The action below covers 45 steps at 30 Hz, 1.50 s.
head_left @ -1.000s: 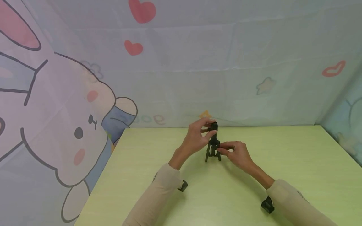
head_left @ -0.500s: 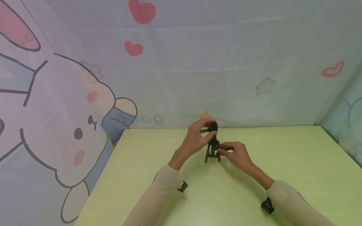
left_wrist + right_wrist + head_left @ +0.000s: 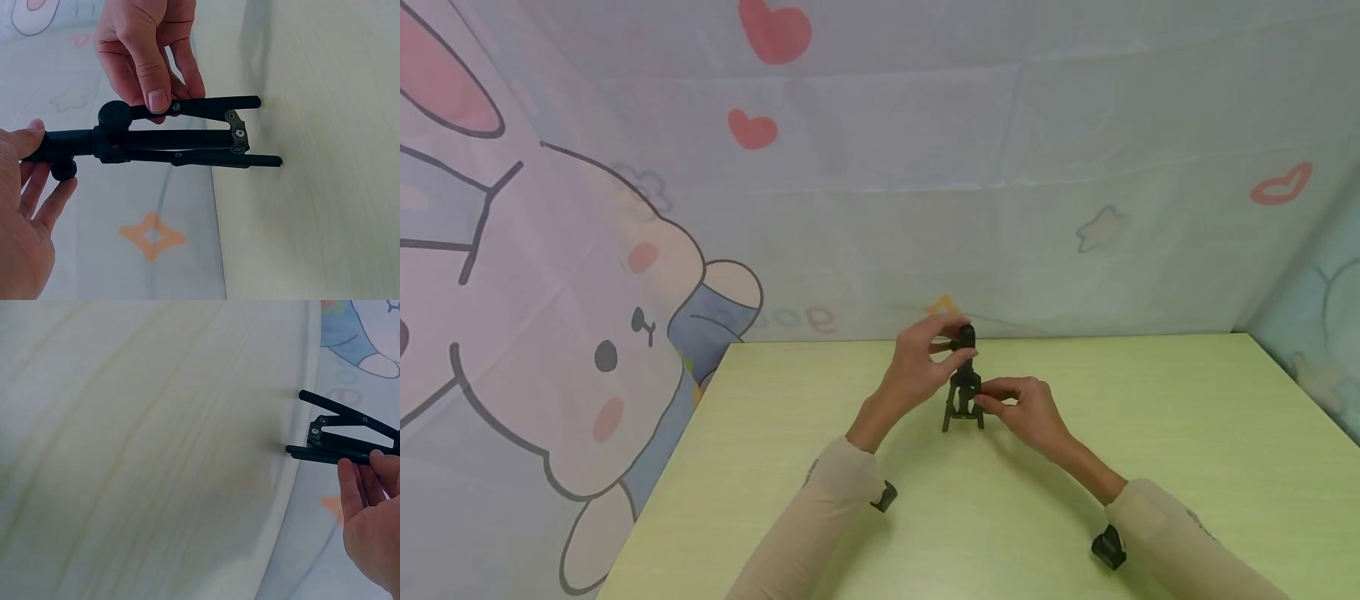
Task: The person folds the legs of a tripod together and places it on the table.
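A small black tripod (image 3: 966, 377) is upright near the far edge of the table, its legs slightly spread. My left hand (image 3: 917, 360) holds its top section, thumb on the near side and fingertips behind. In the left wrist view, those fingers sit around a knob (image 3: 64, 169) below the head end. One tripod leg (image 3: 206, 105) is pinched between the thumb and fingers of my right hand (image 3: 1028, 411). The right wrist view shows that pinch on a leg close to the hinged brace (image 3: 316, 429). Whether the feet touch the table is hard to tell.
The pale yellow-green table (image 3: 737, 467) ends just behind the tripod at a cloth backdrop (image 3: 880, 208) printed with hearts and a rabbit. Small black wrist devices (image 3: 1108, 547) hang below both sleeves.
Almost nothing differs. Both hands keep their hold on the tripod, and the whole scene shifts by only a few pixels.
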Each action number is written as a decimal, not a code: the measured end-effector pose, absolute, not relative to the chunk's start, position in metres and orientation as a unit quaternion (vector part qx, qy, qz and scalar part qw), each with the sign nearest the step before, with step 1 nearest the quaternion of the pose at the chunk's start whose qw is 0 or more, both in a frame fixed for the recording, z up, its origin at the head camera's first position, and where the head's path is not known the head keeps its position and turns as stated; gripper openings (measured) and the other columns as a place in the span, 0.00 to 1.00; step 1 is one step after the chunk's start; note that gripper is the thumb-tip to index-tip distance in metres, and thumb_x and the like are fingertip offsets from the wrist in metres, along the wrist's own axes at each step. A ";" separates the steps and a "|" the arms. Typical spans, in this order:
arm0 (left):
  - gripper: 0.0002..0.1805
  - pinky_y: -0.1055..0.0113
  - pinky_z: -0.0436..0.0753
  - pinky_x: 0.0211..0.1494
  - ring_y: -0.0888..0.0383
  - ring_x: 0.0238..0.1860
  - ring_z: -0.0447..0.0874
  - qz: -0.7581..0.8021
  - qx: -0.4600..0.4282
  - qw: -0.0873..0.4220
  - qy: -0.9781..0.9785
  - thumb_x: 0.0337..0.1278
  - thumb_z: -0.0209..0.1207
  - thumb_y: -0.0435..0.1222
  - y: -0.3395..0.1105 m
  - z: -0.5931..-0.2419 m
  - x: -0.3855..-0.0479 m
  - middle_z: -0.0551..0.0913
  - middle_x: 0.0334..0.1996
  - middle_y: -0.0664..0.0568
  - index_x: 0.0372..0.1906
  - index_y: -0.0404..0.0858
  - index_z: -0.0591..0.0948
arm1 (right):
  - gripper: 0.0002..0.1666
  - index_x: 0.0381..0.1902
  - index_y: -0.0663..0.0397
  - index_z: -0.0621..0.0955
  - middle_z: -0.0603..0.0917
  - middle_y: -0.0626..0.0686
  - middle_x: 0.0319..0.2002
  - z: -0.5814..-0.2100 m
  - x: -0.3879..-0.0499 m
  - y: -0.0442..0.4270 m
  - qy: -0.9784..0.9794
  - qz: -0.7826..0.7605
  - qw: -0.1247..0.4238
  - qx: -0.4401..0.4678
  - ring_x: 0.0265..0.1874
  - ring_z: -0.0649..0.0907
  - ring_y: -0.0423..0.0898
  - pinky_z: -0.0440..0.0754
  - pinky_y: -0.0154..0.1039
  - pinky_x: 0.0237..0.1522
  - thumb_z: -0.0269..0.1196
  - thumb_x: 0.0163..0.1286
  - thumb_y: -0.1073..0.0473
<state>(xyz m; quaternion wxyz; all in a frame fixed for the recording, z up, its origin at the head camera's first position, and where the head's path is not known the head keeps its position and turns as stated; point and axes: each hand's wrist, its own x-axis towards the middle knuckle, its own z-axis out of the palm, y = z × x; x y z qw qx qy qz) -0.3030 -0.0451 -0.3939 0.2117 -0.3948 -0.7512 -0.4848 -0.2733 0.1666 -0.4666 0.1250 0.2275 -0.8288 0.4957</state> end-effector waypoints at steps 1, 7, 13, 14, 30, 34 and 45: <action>0.22 0.64 0.90 0.48 0.54 0.47 0.87 -0.486 -0.396 0.213 -0.749 0.60 0.73 0.30 -0.045 -0.394 -0.303 0.86 0.46 0.46 0.59 0.35 0.82 | 0.05 0.41 0.57 0.92 0.92 0.51 0.38 -0.466 -0.273 0.166 -0.829 0.496 0.126 0.226 0.36 0.91 0.47 0.88 0.36 0.37 0.72 0.69 0.63; 0.22 0.58 0.91 0.48 0.52 0.48 0.87 -0.488 -0.401 0.219 -0.743 0.60 0.72 0.28 -0.047 -0.396 -0.304 0.86 0.47 0.45 0.59 0.32 0.82 | 0.05 0.41 0.60 0.91 0.92 0.51 0.37 -0.465 -0.270 0.161 -0.830 0.491 0.132 0.227 0.35 0.91 0.47 0.89 0.43 0.37 0.72 0.69 0.64; 0.21 0.59 0.91 0.50 0.54 0.49 0.87 -0.488 -0.399 0.218 -0.745 0.61 0.72 0.29 -0.049 -0.397 -0.303 0.85 0.49 0.45 0.59 0.33 0.81 | 0.06 0.41 0.63 0.91 0.92 0.51 0.36 -0.464 -0.267 0.157 -0.829 0.494 0.132 0.225 0.34 0.90 0.47 0.89 0.40 0.35 0.72 0.68 0.65; 0.21 0.59 0.91 0.50 0.54 0.49 0.87 -0.490 -0.398 0.218 -0.744 0.61 0.72 0.29 -0.050 -0.397 -0.303 0.85 0.49 0.45 0.59 0.33 0.81 | 0.06 0.41 0.63 0.91 0.92 0.51 0.37 -0.464 -0.267 0.156 -0.828 0.497 0.129 0.225 0.34 0.90 0.47 0.88 0.39 0.34 0.73 0.68 0.65; 0.18 0.62 0.90 0.51 0.55 0.46 0.86 -0.519 -0.375 0.223 -0.735 0.60 0.73 0.30 -0.052 -0.399 -0.300 0.80 0.45 0.47 0.54 0.35 0.83 | 0.08 0.43 0.61 0.91 0.92 0.53 0.38 -0.467 -0.265 0.150 -0.813 0.531 0.084 0.222 0.36 0.91 0.49 0.86 0.32 0.34 0.73 0.68 0.62; 0.18 0.62 0.90 0.51 0.55 0.46 0.86 -0.518 -0.375 0.225 -0.735 0.60 0.73 0.30 -0.054 -0.399 -0.300 0.81 0.45 0.47 0.54 0.34 0.83 | 0.08 0.42 0.60 0.91 0.92 0.53 0.37 -0.466 -0.263 0.148 -0.813 0.531 0.086 0.223 0.35 0.91 0.48 0.86 0.32 0.34 0.73 0.68 0.62; 0.19 0.64 0.89 0.51 0.51 0.47 0.87 -0.523 -0.375 0.222 -0.732 0.62 0.71 0.29 -0.056 -0.402 -0.300 0.81 0.46 0.45 0.56 0.34 0.83 | 0.06 0.40 0.60 0.91 0.91 0.53 0.36 -0.466 -0.262 0.139 -0.810 0.544 0.085 0.202 0.34 0.91 0.47 0.89 0.33 0.35 0.74 0.67 0.63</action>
